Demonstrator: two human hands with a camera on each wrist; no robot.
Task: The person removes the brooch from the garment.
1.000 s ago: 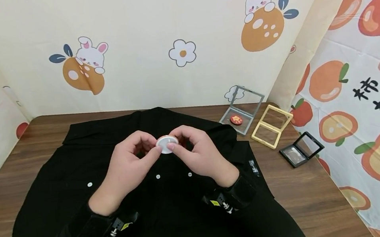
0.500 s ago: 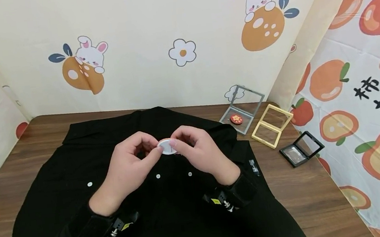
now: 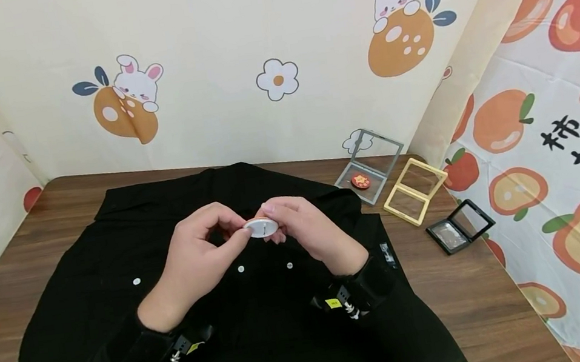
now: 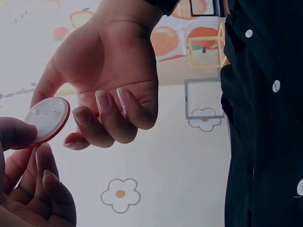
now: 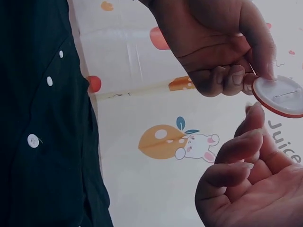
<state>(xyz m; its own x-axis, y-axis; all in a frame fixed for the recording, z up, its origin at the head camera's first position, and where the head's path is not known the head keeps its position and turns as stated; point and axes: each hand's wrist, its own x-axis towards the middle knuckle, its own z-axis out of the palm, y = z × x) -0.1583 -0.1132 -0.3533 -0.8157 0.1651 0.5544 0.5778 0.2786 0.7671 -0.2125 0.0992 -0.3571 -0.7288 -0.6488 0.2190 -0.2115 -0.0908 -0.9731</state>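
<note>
My left hand (image 3: 198,260) pinches a round pin-back badge (image 3: 261,228) at its left edge, thumb on the white back. The badge has an orange-red rim, and its metal pin shows on the back in the right wrist view. My right hand (image 3: 310,230) holds the badge's upper right edge, with the thumb at the rim and other fingers curled beneath; part of this contact is hidden. Both hands are above a black shirt (image 3: 195,340) with white buttons, spread on the table. In the left wrist view the left thumb (image 4: 19,133) presses the white back.
A clear grey-framed case (image 3: 379,190) stands open at the back right, with a red badge (image 3: 360,181) in it. Beside it are a yellow-framed case (image 3: 415,192) and a black case (image 3: 460,227), both open. Patterned cloth (image 3: 215,32) surrounds the wooden table (image 3: 483,314).
The badge has shifted slightly right and down and tilted. My right thumb has moved from its back to its upper edge, so more of the pin shows. The left hand keeps its pinch.
</note>
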